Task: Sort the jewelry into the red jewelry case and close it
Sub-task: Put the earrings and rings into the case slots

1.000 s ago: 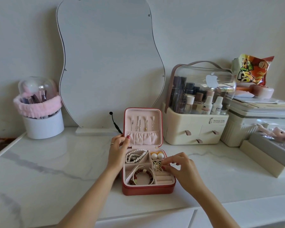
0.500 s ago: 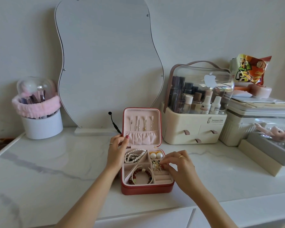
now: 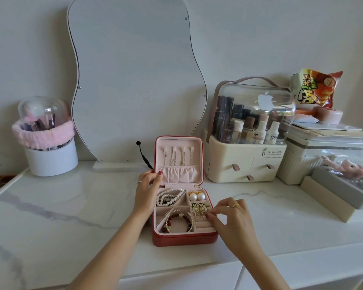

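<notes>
Two hands at red jewelry case (image 3: 183, 239); right hand (image 3: 232, 218) pinching earrings (image 3: 199, 209).

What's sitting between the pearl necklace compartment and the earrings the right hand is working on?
In the head view, the two big pearl studs in the rear right compartment and pink dividers lie between the pearl necklace and the earrings at the right hand.

Both forearms are bare, with no sleeve reaching into view. The left hand (image 3: 147, 189) wears a thin silver-coloured band ring (image 3: 139, 182) on one finger, and its thumbnail is painted a deep red. The right hand (image 3: 233, 223) wears a plain gold-coloured band ring (image 3: 236, 205) on one finger; the one fingernail that shows on it is painted the same deep red. No watch or bracelet shows on either wrist.
</notes>
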